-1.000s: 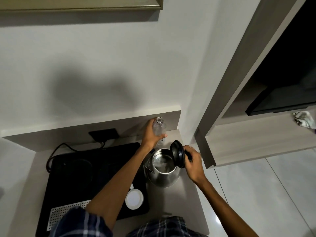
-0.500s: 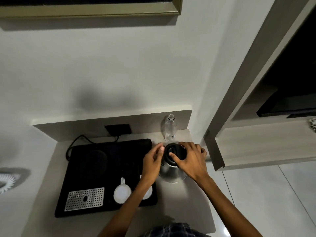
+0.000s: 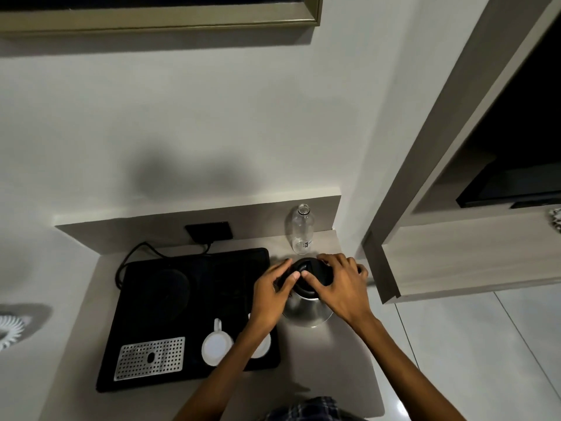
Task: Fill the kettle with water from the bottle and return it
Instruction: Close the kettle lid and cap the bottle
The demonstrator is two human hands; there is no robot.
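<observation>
A steel kettle with a black lid stands on the beige counter, right of the black tray. Its lid lies shut. My left hand rests on the lid's left side, fingers curled against it. My right hand covers the lid's right side and the handle, fingers pressing on top. Behind the kettle a clear uncapped bottle stands upright by the back wall, free of both hands. It looks empty.
The black tray holds a round kettle base, a perforated metal drip plate and two white cups. A cord runs to a black wall socket. A wooden shelf unit stands close on the right.
A second ago the lid stood open and my left hand held the bottle at the back. The bottle now stands alone, the lid is down, and both hands rest on the kettle top.
</observation>
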